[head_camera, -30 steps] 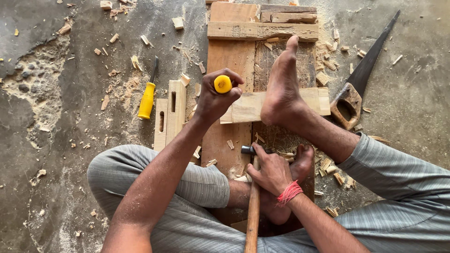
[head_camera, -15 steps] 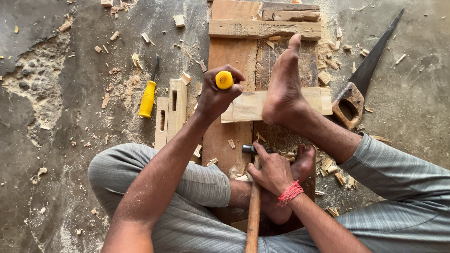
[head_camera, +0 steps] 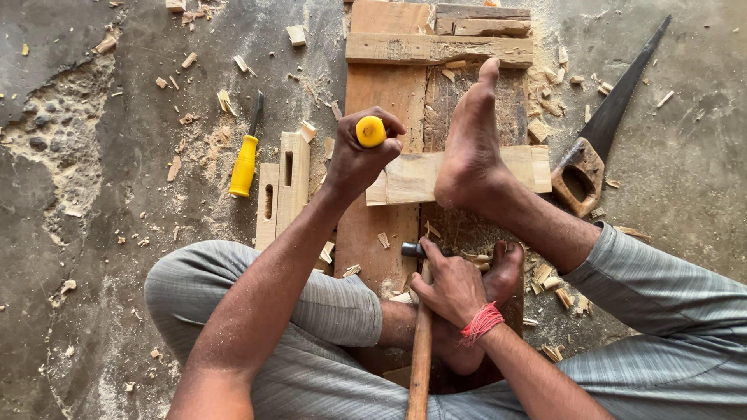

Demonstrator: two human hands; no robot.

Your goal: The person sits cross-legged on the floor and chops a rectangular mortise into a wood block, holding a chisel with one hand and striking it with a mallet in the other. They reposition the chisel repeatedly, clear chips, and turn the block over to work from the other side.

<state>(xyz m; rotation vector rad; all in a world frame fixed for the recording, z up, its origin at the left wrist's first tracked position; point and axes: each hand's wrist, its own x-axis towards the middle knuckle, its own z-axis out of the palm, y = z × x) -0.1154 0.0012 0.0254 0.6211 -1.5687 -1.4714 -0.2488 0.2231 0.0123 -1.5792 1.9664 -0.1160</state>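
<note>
Nearest my lap, my right hand (head_camera: 450, 286) is wrapped around the hammer (head_camera: 420, 342) high on its wooden handle, just under the dark metal head; fingers clenched on it. The head lies low, close over the plank (head_camera: 385, 233). A red thread circles that wrist. The hand rests against my tucked foot (head_camera: 506, 268), which hides part of the plank end.

Further out, my left hand (head_camera: 359, 159) is fisted around a chisel (head_camera: 371, 131); only the yellow butt shows above the fist. The blade is hidden by the hand, so I cannot tell where its edge sits. The fist is at the left end of the pale wood block (head_camera: 412, 177), which lies crosswise on the plank.

My other foot (head_camera: 471, 144) presses on the block's middle, toes pointing away, covering much of its top face.

Left of the plank: two slotted wood pieces (head_camera: 282, 194) lying side by side, touching. Just beyond them, a second chisel (head_camera: 247, 155) with a yellow handle, flat on the floor (head_camera: 117, 194), untouched.

Right of the block: a handsaw (head_camera: 603, 132), wooden grip near the block's end, blade pointing away to the upper right.

Far end of the plank: a crosspiece (head_camera: 436, 49) laid over it. Chips and sawdust scattered all round.
</note>
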